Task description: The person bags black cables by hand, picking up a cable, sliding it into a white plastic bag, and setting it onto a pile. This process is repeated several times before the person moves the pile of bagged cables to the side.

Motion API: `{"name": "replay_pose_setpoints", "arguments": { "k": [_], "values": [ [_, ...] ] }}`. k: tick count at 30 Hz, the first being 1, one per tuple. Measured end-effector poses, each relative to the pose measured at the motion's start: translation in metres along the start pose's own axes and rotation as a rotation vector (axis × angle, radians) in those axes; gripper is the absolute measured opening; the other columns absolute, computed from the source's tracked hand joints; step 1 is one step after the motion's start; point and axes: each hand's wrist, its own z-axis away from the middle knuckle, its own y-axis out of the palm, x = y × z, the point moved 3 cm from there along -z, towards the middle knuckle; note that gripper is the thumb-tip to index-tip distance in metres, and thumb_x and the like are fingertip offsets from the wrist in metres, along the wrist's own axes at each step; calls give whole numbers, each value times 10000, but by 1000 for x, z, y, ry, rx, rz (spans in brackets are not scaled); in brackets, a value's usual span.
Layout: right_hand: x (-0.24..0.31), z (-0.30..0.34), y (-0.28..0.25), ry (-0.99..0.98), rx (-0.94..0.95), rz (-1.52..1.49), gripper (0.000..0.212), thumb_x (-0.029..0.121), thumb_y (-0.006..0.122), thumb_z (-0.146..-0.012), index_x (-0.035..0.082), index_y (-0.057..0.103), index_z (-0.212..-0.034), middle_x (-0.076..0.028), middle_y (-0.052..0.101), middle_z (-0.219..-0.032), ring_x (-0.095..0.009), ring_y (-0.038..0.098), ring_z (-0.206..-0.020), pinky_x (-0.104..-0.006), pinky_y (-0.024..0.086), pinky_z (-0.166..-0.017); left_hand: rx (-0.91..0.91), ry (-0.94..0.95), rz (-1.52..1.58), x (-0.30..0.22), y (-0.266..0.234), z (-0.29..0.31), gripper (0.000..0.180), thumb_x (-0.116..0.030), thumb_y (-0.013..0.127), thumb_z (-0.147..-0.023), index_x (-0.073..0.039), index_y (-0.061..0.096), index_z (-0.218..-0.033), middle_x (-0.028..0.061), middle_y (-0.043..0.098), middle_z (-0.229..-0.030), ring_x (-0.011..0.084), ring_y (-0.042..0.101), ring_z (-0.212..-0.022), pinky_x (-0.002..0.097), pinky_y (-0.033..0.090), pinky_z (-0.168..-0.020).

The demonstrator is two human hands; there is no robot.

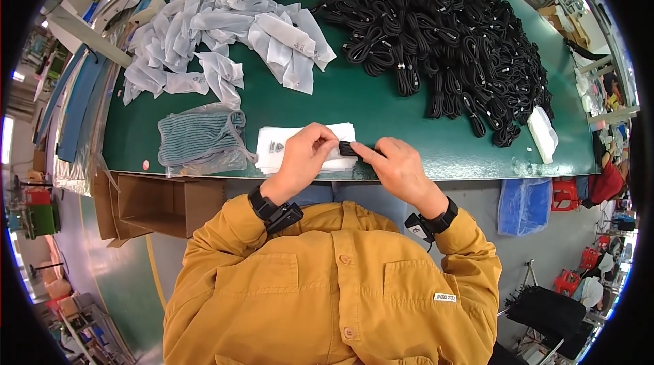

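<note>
A flat stack of white plastic bags point(272, 148) lies at the table's near edge. Over its right part, my left hand point(302, 155) is closed in a pinch at what looks like the mouth of the top bag. A small coiled black cable bundle point(347, 149) sits between my hands at that bag's right end. My right hand point(400, 169) grips the bundle's right side with thumb and index finger. How far the bundle reaches into the bag is hidden by my left fingers.
Filled whitish bags point(204, 31) are heaped at the far left. A big pile of coiled black cables point(449, 38) covers the far right. Left of the stack lies a striped teal cloth point(201, 137) in clear plastic. A white packet point(543, 135) rests at the right. Below stand cardboard boxes point(170, 205) and a blue bin point(523, 207).
</note>
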Motion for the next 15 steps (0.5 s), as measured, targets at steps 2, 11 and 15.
{"name": "replay_pose_setpoints", "arguments": {
  "k": [2,11,15],
  "values": [
    [1,-4,-2,-36,70,32,394,37,658,-855,97,620,-1243,-67,492,-745,-245,535,-647,-353,464,-580,6,317,-154,-13,2,2,83,15,666,-833,-1,612,-893,87,631,-869,240,591,-793,326,491,-728],
    [-9,-20,8,456,62,-637,183,52,648,-908,36,605,-1085,-58,537,-883,-120,554,-802,-235,464,-718,85,709,-362,-48,2,-5,112,41,678,-811,-11,619,-892,95,649,-985,249,594,-862,329,492,-734],
    [-2,-38,-10,238,15,-458,186,20,663,-893,5,578,-1059,-81,528,-1017,-114,555,-870,-231,465,-773,13,451,-203,-52,-9,-19,98,2,680,-840,-15,622,-917,62,645,-987,170,584,-843,281,467,-715]
  ]
}}
